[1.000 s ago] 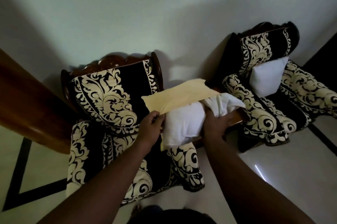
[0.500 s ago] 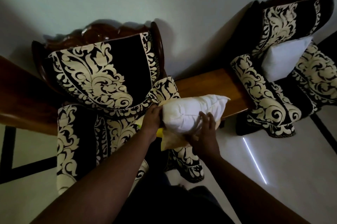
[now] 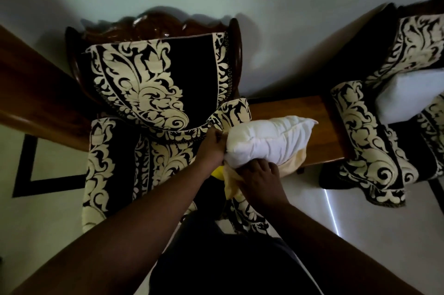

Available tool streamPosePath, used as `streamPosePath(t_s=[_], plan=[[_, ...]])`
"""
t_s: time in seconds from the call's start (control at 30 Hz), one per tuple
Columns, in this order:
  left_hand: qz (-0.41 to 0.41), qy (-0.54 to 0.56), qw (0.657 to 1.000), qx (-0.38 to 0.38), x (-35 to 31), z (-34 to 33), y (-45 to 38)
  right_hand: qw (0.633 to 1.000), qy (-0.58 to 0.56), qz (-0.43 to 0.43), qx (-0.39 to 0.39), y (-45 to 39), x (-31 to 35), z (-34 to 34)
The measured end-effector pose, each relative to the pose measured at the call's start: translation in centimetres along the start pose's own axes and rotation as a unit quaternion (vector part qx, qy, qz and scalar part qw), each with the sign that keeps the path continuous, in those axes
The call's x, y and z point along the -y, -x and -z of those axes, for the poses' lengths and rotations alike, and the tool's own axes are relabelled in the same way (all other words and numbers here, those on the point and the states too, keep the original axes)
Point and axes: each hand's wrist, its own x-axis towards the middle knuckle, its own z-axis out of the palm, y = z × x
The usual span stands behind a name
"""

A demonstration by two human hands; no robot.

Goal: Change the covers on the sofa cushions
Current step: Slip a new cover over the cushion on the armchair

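A white cushion insert [image 3: 266, 142] lies across the right armrest of the near armchair, with a pale yellow cover [image 3: 292, 163] crumpled under it. My left hand [image 3: 213, 148] grips the insert's left end. My right hand [image 3: 259, 179] holds the yellow cover at the insert's lower edge, fingers curled into the fabric. A bright yellow scrap [image 3: 217, 172] shows between my wrists. A second white cushion [image 3: 408, 97] leans upright in the armchair at the right.
The near armchair [image 3: 153, 93] has black and cream patterned covers and a carved wooden back. A wooden side table [image 3: 290, 112] stands between it and the right armchair [image 3: 374, 131]. Glossy pale floor [image 3: 360, 222] with dark inlay lines spreads below.
The yellow cover, spread above the insert a second ago, now hangs beneath it. My right hand has moved from the insert's right side to its lower edge. The view has tilted down.
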Motion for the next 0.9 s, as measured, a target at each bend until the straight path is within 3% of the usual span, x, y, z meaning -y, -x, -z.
streamPosePath(t_s=[0.1,0.2,0.3,0.43,0.5,0.6,0.67,0.77,0.9], plan=[[-0.103,-0.043,0.994,-0.006,-0.4,-0.4,1.2,0.996,-0.034,-0.041,0.073,-1.7,-0.1,1.1],[-0.182,-0.086,0.979,0.013,0.5,-0.2,2.0,0.976,-0.117,-0.017,0.184,-3.1,-0.7,3.2],[-0.204,-0.082,0.973,0.064,1.1,-0.1,3.7,0.915,-0.232,0.049,0.326,-3.5,-1.0,5.3],[-0.251,-0.132,0.953,0.107,1.0,-0.7,5.1,0.849,-0.191,0.109,0.48,-3.4,-1.6,6.6],[-0.277,-0.188,0.937,0.104,0.8,-1.1,5.0,0.842,-0.213,0.133,0.477,-3.1,-2.2,7.7],[-0.287,-0.197,0.927,0.138,-0.1,-1.3,5.6,0.841,-0.336,0.113,0.408,-2.9,-3.1,10.0],[-0.243,-0.195,0.936,0.166,-0.9,-1.6,6.5,0.824,-0.434,0.112,0.347,-3.2,-3.7,10.6],[-0.087,-0.213,0.954,0.192,-1.4,-2.3,7.3,0.814,-0.463,0.125,0.329,-3.8,-4.5,10.9],[-0.057,-0.158,0.947,0.273,-0.9,-2.6,7.4,0.806,-0.5,0.052,0.314,-4.6,-5.3,11.5]])
